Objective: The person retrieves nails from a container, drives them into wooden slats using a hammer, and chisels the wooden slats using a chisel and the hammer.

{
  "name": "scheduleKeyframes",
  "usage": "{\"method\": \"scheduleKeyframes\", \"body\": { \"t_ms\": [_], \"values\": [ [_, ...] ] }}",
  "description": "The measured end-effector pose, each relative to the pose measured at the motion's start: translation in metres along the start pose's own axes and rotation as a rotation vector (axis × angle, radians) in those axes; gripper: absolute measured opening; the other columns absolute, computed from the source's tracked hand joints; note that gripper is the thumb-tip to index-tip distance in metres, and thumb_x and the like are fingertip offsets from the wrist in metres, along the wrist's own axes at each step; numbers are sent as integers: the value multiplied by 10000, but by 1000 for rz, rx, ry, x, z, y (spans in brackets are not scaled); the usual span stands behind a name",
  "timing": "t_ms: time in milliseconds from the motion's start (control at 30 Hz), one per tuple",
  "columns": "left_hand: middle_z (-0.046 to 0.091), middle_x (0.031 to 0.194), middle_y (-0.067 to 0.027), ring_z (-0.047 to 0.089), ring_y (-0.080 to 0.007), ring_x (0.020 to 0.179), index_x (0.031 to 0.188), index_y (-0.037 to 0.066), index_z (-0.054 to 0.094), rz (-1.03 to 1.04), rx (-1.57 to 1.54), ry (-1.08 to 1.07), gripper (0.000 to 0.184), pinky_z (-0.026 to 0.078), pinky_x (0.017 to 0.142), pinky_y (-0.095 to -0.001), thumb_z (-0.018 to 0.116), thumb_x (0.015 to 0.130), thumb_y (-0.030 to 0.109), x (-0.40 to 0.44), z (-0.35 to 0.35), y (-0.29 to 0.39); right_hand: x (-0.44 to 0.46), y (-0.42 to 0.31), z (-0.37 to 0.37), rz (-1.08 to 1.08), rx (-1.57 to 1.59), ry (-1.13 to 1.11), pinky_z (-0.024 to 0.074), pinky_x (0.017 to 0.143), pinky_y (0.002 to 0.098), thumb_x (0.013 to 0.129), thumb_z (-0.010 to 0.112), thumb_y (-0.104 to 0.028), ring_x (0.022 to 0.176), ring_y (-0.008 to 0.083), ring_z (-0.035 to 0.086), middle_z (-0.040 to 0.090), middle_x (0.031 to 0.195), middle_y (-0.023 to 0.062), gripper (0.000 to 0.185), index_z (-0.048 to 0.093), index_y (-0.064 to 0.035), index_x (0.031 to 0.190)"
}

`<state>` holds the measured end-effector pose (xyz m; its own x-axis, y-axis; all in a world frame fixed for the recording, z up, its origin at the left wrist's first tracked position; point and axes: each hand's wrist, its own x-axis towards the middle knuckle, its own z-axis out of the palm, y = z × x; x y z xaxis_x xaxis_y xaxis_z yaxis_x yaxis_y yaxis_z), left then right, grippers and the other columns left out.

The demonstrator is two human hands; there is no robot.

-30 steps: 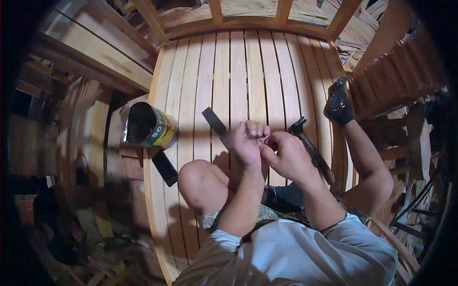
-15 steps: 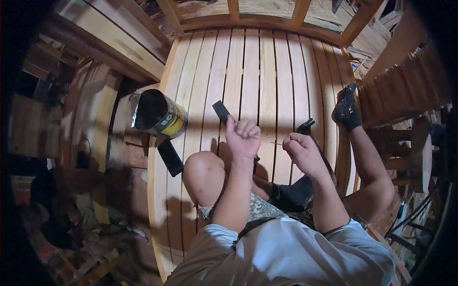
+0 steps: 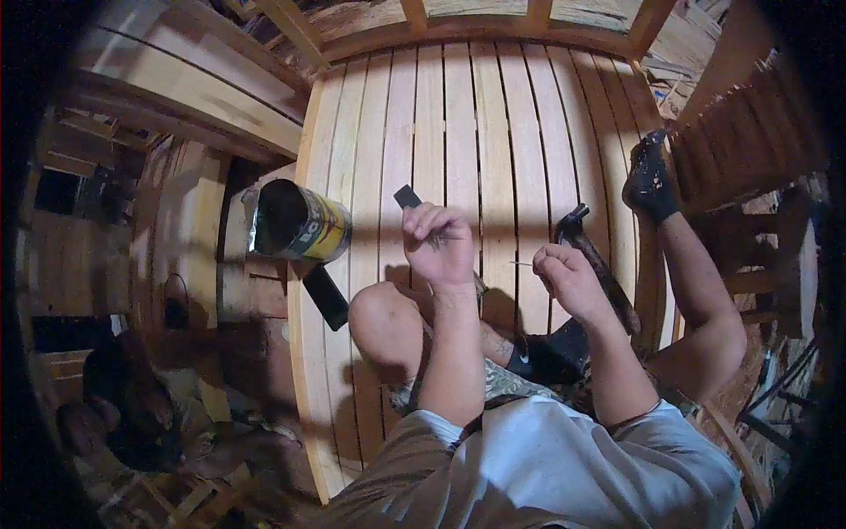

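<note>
Light brightens the slatted platform (image 3: 460, 132), while the fisheye edges bow and darken to black.

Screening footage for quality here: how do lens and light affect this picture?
Head view: lens distortion bows the far rail, and corners go black; head view: slats are bright toward the upper middle, lower left dim; head view: the thin piece in the right hand is too small to identify.

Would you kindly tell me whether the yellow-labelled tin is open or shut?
Open: the tin shows a dark, uncovered mouth with no lid across it; contents cannot be made out.
</note>
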<state>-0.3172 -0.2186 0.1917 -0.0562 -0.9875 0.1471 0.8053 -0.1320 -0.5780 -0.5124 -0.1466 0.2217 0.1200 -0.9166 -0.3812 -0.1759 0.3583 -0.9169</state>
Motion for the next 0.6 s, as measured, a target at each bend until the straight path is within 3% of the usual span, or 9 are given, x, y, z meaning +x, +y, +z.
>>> {"method": "scheduleKeyframes", "body": {
  "t_ms": [67,167,200,233,300,400,500,567,600],
  "values": [
    [632,759,50,568,-109,709,757,138,602,121,254,8,284,420,772,-318,493,995,249,-2,-7,-11,0,3,-3,11,-8,17,368,538,275,948,529,-239,586,74,439,465,617,-35,275,590,-29,780],
    [652,788,32,560,-115,720,777,132,598,6,175,151,233,427,751,-311,514,977,218,-6,-1,-16,3,6,-6,28,52,14,384,546,278,967,533,-279,594,79,453,470,621,-34,310,598,-28,796],
    [595,733,22,521,-111,646,797,123,563,50,134,252,257,420,609,-259,548,997,283,-5,6,-16,4,7,-7,17,44,12,391,552,277,973,531,-287,601,79,457,475,626,-33,317,599,-31,800],
    [595,733,22,521,-111,646,797,123,563,47,135,255,257,420,609,-259,548,997,283,-5,9,-6,4,7,-7,5,37,9,398,558,276,978,529,-296,608,78,460,480,631,-33,323,600,-33,805],
    [493,639,25,443,-98,554,812,106,550,248,778,412,375,336,470,-222,538,1012,424,-7,8,21,1,3,-6,18,16,35,404,566,287,979,528,-299,614,87,466,484,633,-20,333,595,-22,804],
    [378,614,52,273,-42,449,733,149,445,384,1559,584,414,215,388,-224,615,971,442,-10,10,39,2,4,-7,-19,-38,72,415,585,312,981,527,-303,630,103,481,493,637,12,357,583,4,807],
    [324,576,70,269,-44,446,675,174,392,139,1795,727,438,205,384,-232,626,978,387,-19,20,49,6,10,-8,-53,-104,60,429,619,347,979,528,-305,652,129,500,506,647,62,386,565,43,816],
    [277,554,83,260,-39,451,639,188,400,148,1736,832,434,199,386,-232,634,977,327,-28,25,39,7,11,-7,-61,-81,36,382,552,244,987,534,-262,609,47,451,477,647,-62,279,601,-59,809],
    [311,553,77,290,-49,448,631,175,430,114,1721,793,423,223,397,-235,664,956,310,-32,25,38,6,6,-4,-61,-86,35,382,552,244,987,534,-262,609,47,451,477,647,-62,279,601,-59,809]
  ]
}}
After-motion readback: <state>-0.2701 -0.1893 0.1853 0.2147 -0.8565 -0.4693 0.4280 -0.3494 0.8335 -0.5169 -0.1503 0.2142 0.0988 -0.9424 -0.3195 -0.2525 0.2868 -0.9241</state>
